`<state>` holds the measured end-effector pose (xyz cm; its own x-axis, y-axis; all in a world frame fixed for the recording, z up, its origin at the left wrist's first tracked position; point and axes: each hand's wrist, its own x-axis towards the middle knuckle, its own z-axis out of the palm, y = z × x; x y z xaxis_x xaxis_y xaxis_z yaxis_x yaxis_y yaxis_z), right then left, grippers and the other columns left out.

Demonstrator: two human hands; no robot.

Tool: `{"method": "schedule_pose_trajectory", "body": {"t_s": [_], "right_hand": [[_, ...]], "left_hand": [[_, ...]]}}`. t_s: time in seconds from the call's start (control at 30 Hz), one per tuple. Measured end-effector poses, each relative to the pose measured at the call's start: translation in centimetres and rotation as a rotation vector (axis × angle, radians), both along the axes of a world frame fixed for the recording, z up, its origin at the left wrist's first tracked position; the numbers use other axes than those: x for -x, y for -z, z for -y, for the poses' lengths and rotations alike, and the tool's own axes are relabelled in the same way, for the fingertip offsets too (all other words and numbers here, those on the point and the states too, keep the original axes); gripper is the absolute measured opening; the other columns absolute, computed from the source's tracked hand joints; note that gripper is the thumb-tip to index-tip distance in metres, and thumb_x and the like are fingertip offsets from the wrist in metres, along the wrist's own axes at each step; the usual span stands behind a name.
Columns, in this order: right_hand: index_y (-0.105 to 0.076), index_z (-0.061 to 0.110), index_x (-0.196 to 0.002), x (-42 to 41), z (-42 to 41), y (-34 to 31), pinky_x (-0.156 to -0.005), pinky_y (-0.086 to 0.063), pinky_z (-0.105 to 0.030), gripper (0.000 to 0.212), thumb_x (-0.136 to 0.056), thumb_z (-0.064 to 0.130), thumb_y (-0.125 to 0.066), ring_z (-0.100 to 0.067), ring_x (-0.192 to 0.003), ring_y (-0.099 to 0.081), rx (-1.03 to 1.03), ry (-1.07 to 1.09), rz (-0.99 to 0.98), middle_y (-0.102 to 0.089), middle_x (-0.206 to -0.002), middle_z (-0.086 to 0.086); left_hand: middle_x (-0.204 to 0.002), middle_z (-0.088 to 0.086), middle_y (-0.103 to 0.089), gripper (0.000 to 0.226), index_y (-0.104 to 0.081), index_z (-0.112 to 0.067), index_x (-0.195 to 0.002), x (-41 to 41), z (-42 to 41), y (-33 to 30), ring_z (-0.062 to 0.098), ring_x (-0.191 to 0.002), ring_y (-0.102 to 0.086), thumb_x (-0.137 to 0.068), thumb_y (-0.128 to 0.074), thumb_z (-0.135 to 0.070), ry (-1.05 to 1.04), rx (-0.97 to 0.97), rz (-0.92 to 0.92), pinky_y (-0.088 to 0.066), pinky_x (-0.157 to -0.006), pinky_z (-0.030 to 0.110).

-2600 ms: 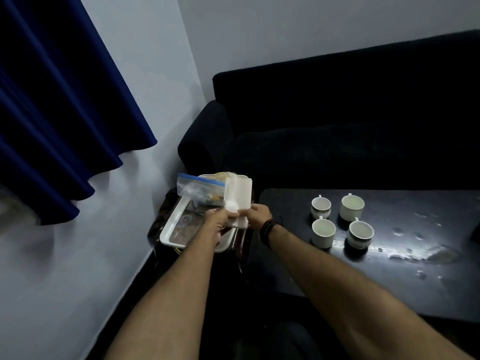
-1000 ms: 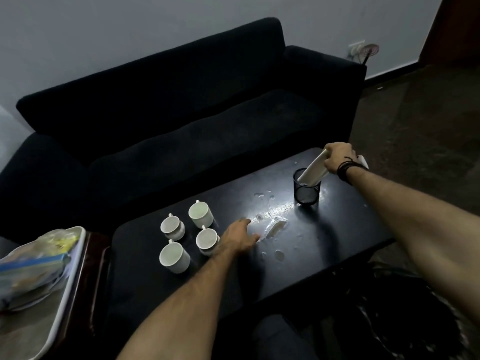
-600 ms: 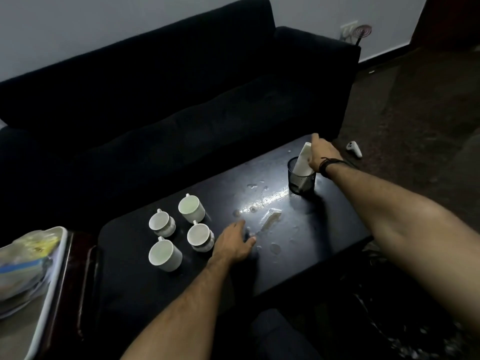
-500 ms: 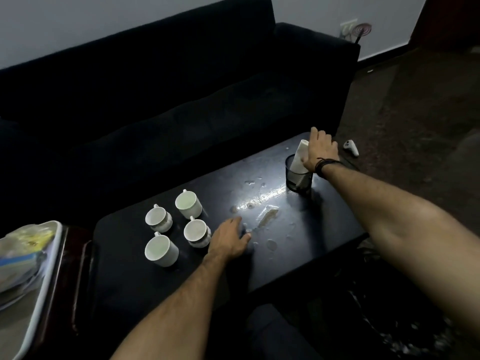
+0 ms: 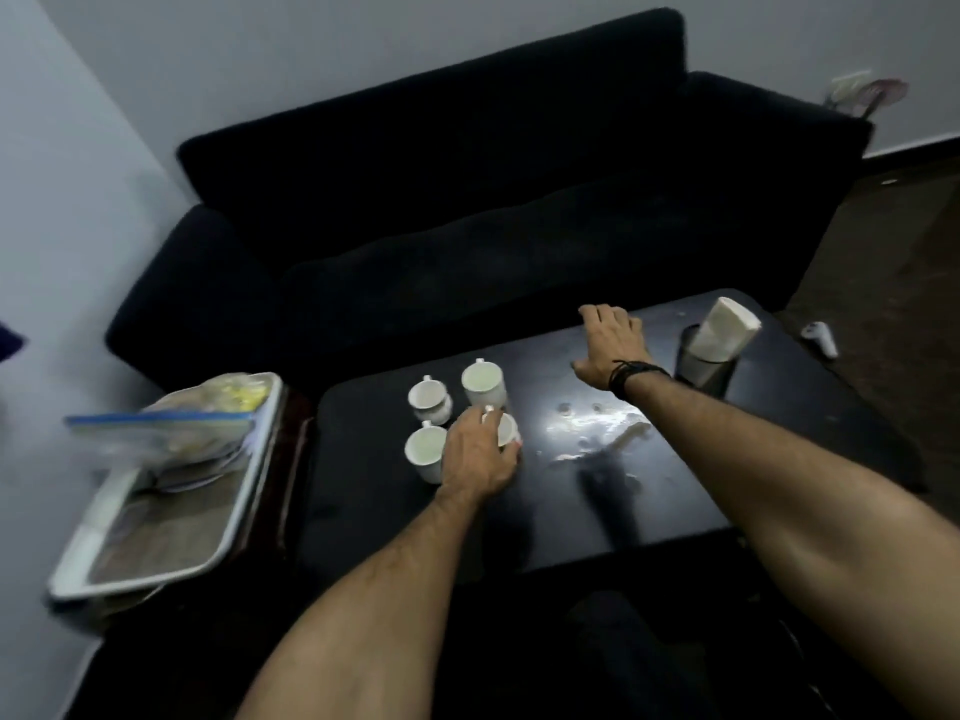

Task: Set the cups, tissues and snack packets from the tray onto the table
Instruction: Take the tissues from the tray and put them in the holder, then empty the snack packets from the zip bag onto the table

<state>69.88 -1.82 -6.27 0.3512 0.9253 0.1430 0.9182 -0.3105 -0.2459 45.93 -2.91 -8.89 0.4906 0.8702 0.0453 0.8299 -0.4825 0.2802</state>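
Several white cups (image 5: 483,384) stand grouped on the left part of the black table (image 5: 779,433). My left hand (image 5: 480,457) lies over the near right cup of the group, fingers spread; whether it grips the cup I cannot tell. The white tissues (image 5: 727,330) stick up tilted out of a dark mesh holder (image 5: 706,368) at the table's far right. My right hand (image 5: 610,345) hovers empty and open to the left of the holder. On the white tray (image 5: 156,558) at the left lie clear snack packets (image 5: 171,433), one with a blue zip strip.
A black sofa (image 5: 467,200) runs behind the table. The tray rests on a dark side stand at the table's left end. Wet patches (image 5: 597,423) shine on the table's middle. A small white object (image 5: 821,337) lies on the floor at the right.
My right hand has let go of the tissues in the holder and drawn back to the left. My left hand has slid left onto the cups. The view has swung left.
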Motion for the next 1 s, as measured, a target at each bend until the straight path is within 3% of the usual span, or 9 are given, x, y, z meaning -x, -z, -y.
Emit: {"method": "schedule_pose_trajectory", "body": {"t_s": [0.17, 0.3, 0.47, 0.57, 0.83, 1.0], "right_hand": [[-0.035, 0.017, -0.141, 8.9, -2.4, -0.7, -0.105, -0.032, -0.046, 0.080, -0.076, 0.046, -0.072, -0.034, -0.130, -0.041, 0.149, -0.193, -0.084, -0.045, -0.141, -0.011], [-0.036, 0.018, -0.141, 16.0, -3.9, -1.4, -0.105, -0.037, -0.047, 0.079, -0.078, 0.051, -0.070, -0.034, -0.130, -0.044, 0.226, -0.329, -0.121, -0.045, -0.142, -0.011], [-0.025, 0.018, -0.151, 24.3, -6.0, -1.9, -0.110, -0.037, -0.044, 0.085, -0.084, 0.051, -0.065, -0.031, -0.139, -0.036, 0.271, -0.477, -0.113, -0.035, -0.153, -0.009], [-0.024, 0.016, -0.151, 28.8, -7.4, -1.9, -0.112, -0.036, -0.043, 0.084, -0.086, 0.049, -0.065, -0.030, -0.140, -0.034, 0.278, -0.557, -0.121, -0.033, -0.154, -0.010], [-0.027, 0.019, -0.147, 40.0, -12.5, -1.9, -0.102, -0.044, -0.044, 0.087, -0.079, 0.044, -0.074, -0.031, -0.129, -0.045, 0.236, -0.647, -0.214, -0.043, -0.140, -0.011], [-0.021, 0.013, -0.149, 44.2, -15.1, -0.9, -0.102, -0.045, -0.046, 0.100, -0.072, 0.037, -0.081, -0.034, -0.130, -0.042, 0.172, -0.586, -0.247, -0.039, -0.145, -0.013]], "left_hand": [[-0.138, 0.008, -0.048, 0.062, -0.047, -0.015, -0.140, 8.4, -1.1, -1.6, 0.027, -0.132, -0.044, -0.088, -0.057, -0.048, -0.147, -0.017, -0.031, -0.034, -0.112, 0.038], [-0.159, 0.014, -0.028, 0.075, -0.031, -0.011, -0.151, 15.5, -2.1, -2.3, 0.027, -0.148, -0.023, -0.092, -0.052, -0.052, -0.329, 0.022, -0.027, -0.019, -0.122, 0.038], [-0.155, 0.015, -0.034, 0.076, -0.031, -0.010, -0.150, 25.7, -2.3, -2.3, 0.030, -0.144, -0.030, -0.092, -0.049, -0.055, -0.532, 0.020, -0.023, -0.026, -0.117, 0.039], [-0.156, 0.019, -0.030, 0.090, -0.025, -0.006, -0.152, 30.8, -2.7, -1.9, 0.032, -0.145, -0.029, -0.088, -0.052, -0.062, -0.635, 0.087, -0.051, -0.025, -0.118, 0.040], [-0.164, 0.014, -0.007, 0.129, -0.005, -0.010, -0.157, 37.0, -6.2, 0.0, 0.028, -0.152, -0.008, -0.064, -0.064, -0.079, -0.665, 0.382, -0.210, -0.012, -0.122, 0.047], [-0.164, 0.016, -0.003, 0.137, -0.002, -0.009, -0.156, 37.1, -6.4, 2.8, 0.035, -0.150, -0.006, -0.058, -0.071, -0.076, -0.613, 0.354, -0.382, -0.008, -0.119, 0.052]]}}
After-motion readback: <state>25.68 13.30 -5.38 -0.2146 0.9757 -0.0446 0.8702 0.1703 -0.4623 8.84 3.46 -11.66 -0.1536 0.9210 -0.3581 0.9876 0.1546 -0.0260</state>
